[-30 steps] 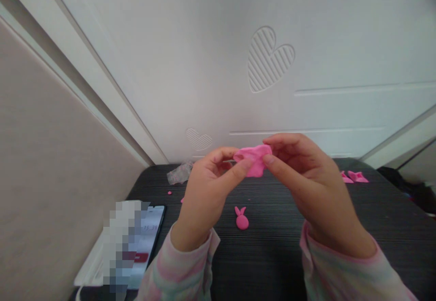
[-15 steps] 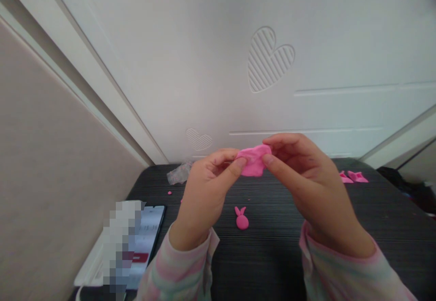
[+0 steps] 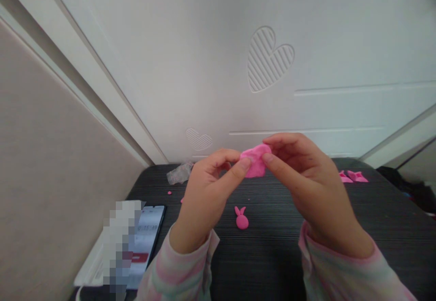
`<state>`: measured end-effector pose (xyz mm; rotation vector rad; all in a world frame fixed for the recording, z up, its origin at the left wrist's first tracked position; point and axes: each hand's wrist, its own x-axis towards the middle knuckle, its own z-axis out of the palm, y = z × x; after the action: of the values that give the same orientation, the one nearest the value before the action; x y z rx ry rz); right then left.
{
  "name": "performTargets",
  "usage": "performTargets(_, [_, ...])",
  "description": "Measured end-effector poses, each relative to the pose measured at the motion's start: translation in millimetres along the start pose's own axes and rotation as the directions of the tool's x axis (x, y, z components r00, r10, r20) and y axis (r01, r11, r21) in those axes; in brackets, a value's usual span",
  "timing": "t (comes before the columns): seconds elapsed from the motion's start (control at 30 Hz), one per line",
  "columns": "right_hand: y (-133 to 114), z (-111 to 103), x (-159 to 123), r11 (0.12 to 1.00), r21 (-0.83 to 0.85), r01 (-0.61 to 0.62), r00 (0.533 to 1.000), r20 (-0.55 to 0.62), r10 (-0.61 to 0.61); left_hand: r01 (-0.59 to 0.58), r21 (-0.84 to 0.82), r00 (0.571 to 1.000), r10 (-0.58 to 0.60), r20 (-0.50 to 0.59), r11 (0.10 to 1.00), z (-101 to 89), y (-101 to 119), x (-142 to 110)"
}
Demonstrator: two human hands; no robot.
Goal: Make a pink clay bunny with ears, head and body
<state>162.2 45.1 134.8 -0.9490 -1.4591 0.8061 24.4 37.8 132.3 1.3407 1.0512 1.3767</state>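
Observation:
A flattened piece of pink modelling clay is held up above the table between my two hands. My left hand pinches its left side between thumb and forefinger. On the right side, the thumb and fingertips of my right hand grip the same piece. Below them on the dark table lies a small pink clay rabbit head, a round ball with two pointed ears, touched by neither hand.
The dark table stands against a white panel with embossed hearts. A phone lies at the left beside a partly blurred white object. Clear crumpled plastic and a pink crumb lie back left; pink pieces lie back right.
My left thumb and fingers have shifted slightly to the right along the clay, which looks a little narrower. My right hand has stayed nearly still.

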Motion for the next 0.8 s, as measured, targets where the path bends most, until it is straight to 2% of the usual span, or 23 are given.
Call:
performTargets(0.17, [0.8, -0.1, 0.2, 1.000, -0.004, 0.011, 1.000, -0.006, -0.011, 0.012, 0.040, 1.000, -0.012, 0.006, 0.999, -0.4, -0.9, 0.0])
performTargets(0.3, [0.2, 0.9, -0.3, 0.999, -0.022, 0.030, 1.000, -0.003, -0.030, -0.033, -0.005, 0.999, 0.032, -0.027, 0.999, 0.1, -0.5, 1.6])
performTargets(0.47, [-1.2, 1.2, -1.1, 0.999, -0.030, 0.032, 0.999, -0.017, -0.032, -0.014, -0.042, 0.997, 0.010, -0.079, 0.999, 1.7, -0.5, 3.5])
performTargets(0.8, [-1.3, 2.3, -1.2, 0.999, -0.018, 0.038, 0.999, 0.013, -0.038, 0.043, -0.297, 0.996, -0.063, -0.057, 0.954, 0.9, -4.2, 7.2])
